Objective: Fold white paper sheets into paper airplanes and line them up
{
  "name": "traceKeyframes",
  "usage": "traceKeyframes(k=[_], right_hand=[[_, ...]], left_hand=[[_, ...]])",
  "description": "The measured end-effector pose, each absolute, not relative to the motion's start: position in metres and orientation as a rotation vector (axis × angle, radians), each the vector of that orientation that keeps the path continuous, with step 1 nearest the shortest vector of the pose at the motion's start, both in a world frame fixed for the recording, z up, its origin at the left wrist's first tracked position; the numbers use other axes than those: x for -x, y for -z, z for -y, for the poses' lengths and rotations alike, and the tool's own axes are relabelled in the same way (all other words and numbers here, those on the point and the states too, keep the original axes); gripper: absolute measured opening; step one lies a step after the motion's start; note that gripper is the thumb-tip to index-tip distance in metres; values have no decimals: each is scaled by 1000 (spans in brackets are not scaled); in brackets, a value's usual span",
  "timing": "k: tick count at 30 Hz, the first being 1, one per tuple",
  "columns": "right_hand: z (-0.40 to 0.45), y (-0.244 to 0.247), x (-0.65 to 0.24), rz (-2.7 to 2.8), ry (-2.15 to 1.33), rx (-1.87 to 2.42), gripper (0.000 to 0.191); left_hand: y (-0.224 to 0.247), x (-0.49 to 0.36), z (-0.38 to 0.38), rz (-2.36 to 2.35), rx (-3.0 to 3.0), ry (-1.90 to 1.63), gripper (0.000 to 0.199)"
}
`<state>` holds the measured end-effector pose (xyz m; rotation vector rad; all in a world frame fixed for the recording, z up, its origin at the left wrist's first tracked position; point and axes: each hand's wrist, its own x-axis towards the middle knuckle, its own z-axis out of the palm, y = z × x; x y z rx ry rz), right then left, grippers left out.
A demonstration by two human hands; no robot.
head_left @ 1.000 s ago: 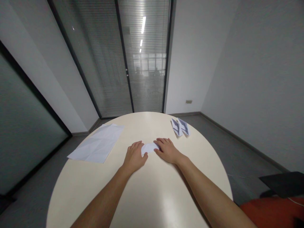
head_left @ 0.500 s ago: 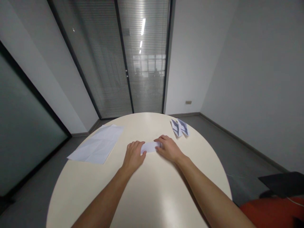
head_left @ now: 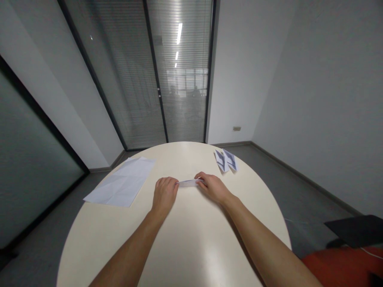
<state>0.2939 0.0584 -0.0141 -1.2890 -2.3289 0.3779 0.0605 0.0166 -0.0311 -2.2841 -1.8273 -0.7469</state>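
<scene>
A narrow folded strip of white paper (head_left: pixel 188 183) is stretched between my two hands over the middle of the round table. My left hand (head_left: pixel 164 194) pinches its left end, with the fingers pressed together. At the right end, my right hand (head_left: pixel 212 188) grips the paper between thumb and fingers. The paper's two ends are partly hidden by my fingertips.
A large creased white sheet (head_left: pixel 122 182) lies at the left of the cream table (head_left: pixel 179 255). Two folded paper pieces with dark print (head_left: pixel 226 160) stand near the back right edge. A red chair (head_left: pixel 338 265) and a black flat object (head_left: pixel 356 231) are at the lower right.
The paper between my hands shows a narrower face than before. My left hand has shifted slightly left and its thumb has closed in on the paper's end. My right hand has barely moved.
</scene>
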Motion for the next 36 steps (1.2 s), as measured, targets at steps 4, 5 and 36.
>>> traceKeyframes(k=[4,5,36], right_hand=[[-60,11,-294,2148,-368,1379,25],[-60,10,-295,2105,-333,1425,24],[-78,24,-301,2208,172,1653,50]], left_hand=[[49,-56,-21,1879,2097,887,62],[53,-55,-22,1896,2088,900,69],[59,-56,-18,2137,2145,607,62]])
